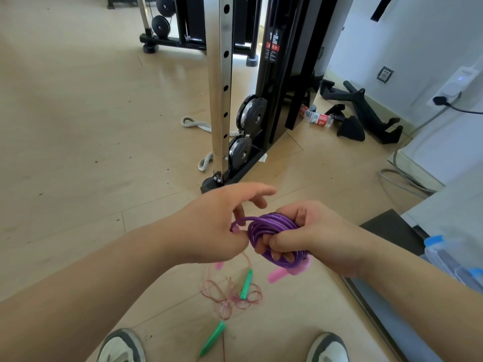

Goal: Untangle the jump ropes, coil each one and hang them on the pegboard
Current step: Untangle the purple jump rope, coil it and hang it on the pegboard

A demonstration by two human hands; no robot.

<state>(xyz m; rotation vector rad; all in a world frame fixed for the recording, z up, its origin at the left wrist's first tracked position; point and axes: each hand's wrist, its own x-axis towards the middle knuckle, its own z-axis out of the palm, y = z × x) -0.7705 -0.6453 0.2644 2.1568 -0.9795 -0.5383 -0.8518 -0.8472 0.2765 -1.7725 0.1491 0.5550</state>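
Filling the right hand (311, 236), purple rope (271, 236) sits tightly coiled.

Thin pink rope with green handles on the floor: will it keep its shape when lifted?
Probably not: the thin pink rope lies in loose tangled loops, so likely floppy. It looks light; its green plastic handles may swing.

Purple rope (271, 231): glossy cord wound into a tight, many-turn coil, held above the floor in the right hand (313, 236). One loose strand arcs out to the left hand (217, 226), which pinches it. A pink handle (281, 274) hangs below the coil.

Red rope (230, 296): thin cord lying on the floor in tangled loops, with two green handles (246, 284) lying apart.
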